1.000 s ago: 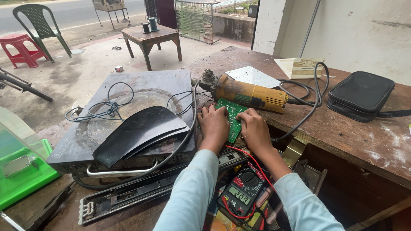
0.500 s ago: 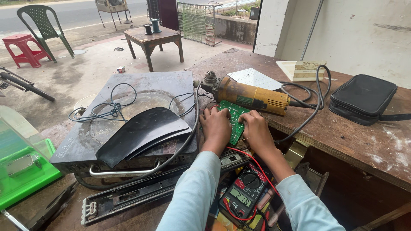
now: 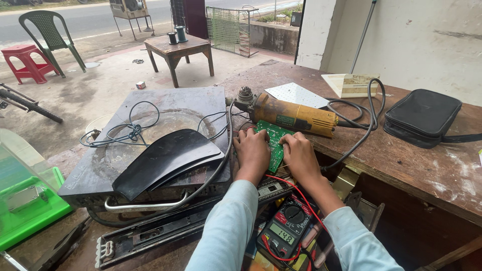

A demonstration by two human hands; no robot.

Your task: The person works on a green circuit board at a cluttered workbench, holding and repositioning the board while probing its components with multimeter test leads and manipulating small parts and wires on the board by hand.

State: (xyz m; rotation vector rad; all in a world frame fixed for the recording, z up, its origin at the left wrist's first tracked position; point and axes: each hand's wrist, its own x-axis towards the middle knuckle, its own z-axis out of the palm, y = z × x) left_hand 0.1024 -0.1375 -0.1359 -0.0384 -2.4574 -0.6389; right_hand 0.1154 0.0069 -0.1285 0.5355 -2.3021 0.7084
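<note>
The wooden workbench (image 3: 427,165) runs from the near centre to the far right, its top worn and paint-flecked. On its left part lies a flat dark appliance casing (image 3: 165,108) with a circular mark on its top; a curved black cover (image 3: 165,158) rests on its near half and a thin cable (image 3: 133,133) is coiled on its far half. A black zip pouch (image 3: 424,118) sits on the right of the bench. A yellow angle grinder (image 3: 291,116) lies across the middle, disc end to the left, with its black power cord (image 3: 364,113) looping to the right. A white perforated panel (image 3: 296,94) and a cream box with a pale printed face (image 3: 351,84) lie just beyond the grinder.

The green circuit board (image 3: 274,143) lies just near of the grinder. The left hand (image 3: 252,153) rests on the board's left edge and the right hand (image 3: 300,155) on its right edge, fingers curled down over it; how firmly either hand grips cannot be told. A digital multimeter (image 3: 286,228) with a lit display sits nearest, between the forearms, and its red test lead (image 3: 296,188) runs up toward the right hand.
</note>
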